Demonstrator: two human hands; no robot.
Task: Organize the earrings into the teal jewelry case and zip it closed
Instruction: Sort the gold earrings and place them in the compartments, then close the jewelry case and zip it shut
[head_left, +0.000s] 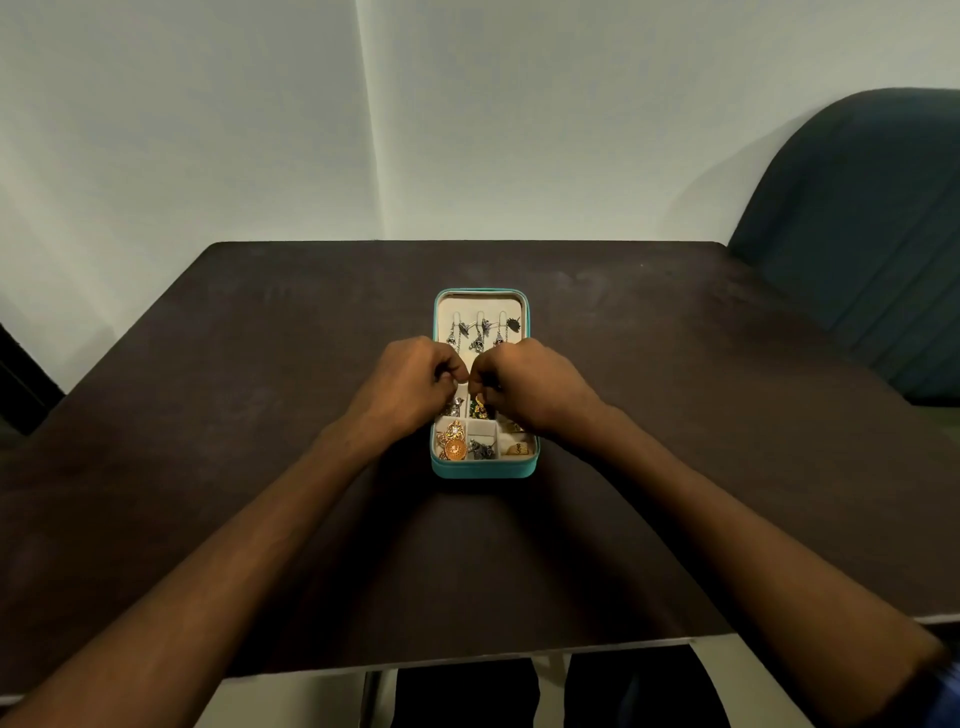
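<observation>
Case: I see the teal case (484, 470) open at centre frame, earrings (453, 446) in compartments.
Hands: my left hand (410, 387) and right hand (524, 387) curl over it; what they hold I cannot tell.

Teal jewelry case (483, 469) open, earrings (478, 332) inside.

dark table (208, 415); teal chair (857, 249); pale wall (467, 130)

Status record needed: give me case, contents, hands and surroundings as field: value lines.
case: teal jewelry case lies open and unzipped on the dark table
lid panel: silver dangling earrings hang in a row
compartments: orange-gold earring near left, dark silver earring near middle
left hand: fingers curled over the case's middle; what they pinch is hidden
right hand: same, meeting the left
surroundings: dark green chair far right
</observation>
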